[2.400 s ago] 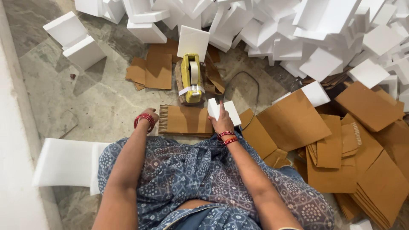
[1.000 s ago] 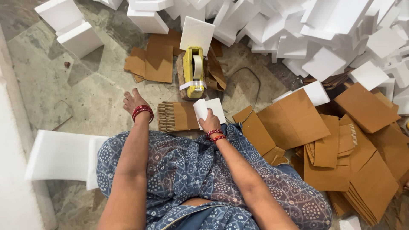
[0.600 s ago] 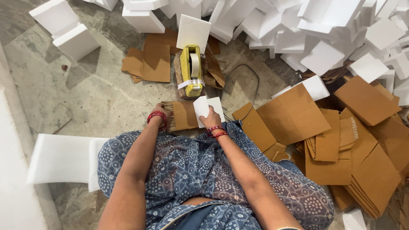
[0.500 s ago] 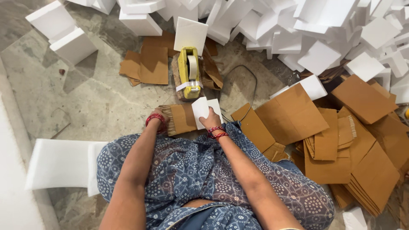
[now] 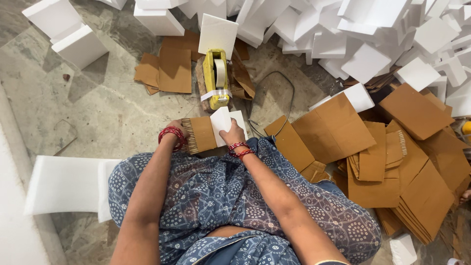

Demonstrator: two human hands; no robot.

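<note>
I sit on a stone floor looking down at my lap. My left hand [image 5: 175, 128] grips the left edge of a stack of brown cardboard sheets [image 5: 201, 135] lying on the floor in front of my knees. My right hand [image 5: 232, 135] holds a small white foam piece [image 5: 222, 122] against the right part of that stack. Red bangles circle both wrists. Just beyond the stack stands a yellow tape dispenser [image 5: 216, 78] with a roll of clear tape on it.
A large heap of white foam blocks [image 5: 363, 39] fills the top right. Flat brown cardboard sheets [image 5: 392, 162] are piled at the right. Loose cardboard pieces [image 5: 169, 71] lie upper left, two foam blocks [image 5: 68, 29] at far left, a long foam slab [image 5: 64, 184] beside my left knee.
My left hand moved from the bare floor to the left edge of the cardboard stack. My right hand kept the white foam piece and settled it on the stack.
</note>
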